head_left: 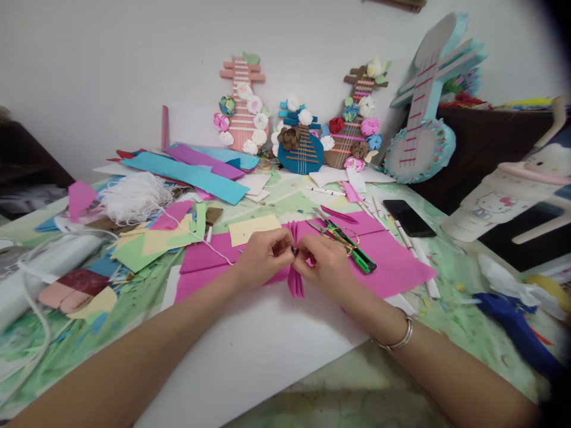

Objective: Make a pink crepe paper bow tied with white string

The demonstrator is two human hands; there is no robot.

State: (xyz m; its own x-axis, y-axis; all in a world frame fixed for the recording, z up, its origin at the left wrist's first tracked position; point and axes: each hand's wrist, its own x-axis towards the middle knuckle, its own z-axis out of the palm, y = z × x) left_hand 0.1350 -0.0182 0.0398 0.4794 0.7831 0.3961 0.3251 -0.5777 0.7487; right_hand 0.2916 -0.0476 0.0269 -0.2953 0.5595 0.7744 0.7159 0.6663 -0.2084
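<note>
In the head view, my left hand [266, 255] and my right hand [322, 260] meet at the middle of a pleated strip of magenta paper [295, 286]. Both hands are closed in a pinch, with the folds fanning out above and below the fingertips. A small dark spot shows between the fingertips; I cannot make out what it is. Beneath lie flat magenta paper sheets [392, 264] on a large white sheet [214, 356]. Gold-handled scissors [341, 238] and a green-and-black utility knife [363, 260] rest just beyond my right hand.
At left sit a tangle of white string [134, 199] and paper scraps [143, 244]. Teal paper strips [187, 176] lie behind. Paper instruments [301, 148] lean on the wall. A phone [409, 217], a tumbler [491, 199] and a blue glue gun [513, 327] are at right.
</note>
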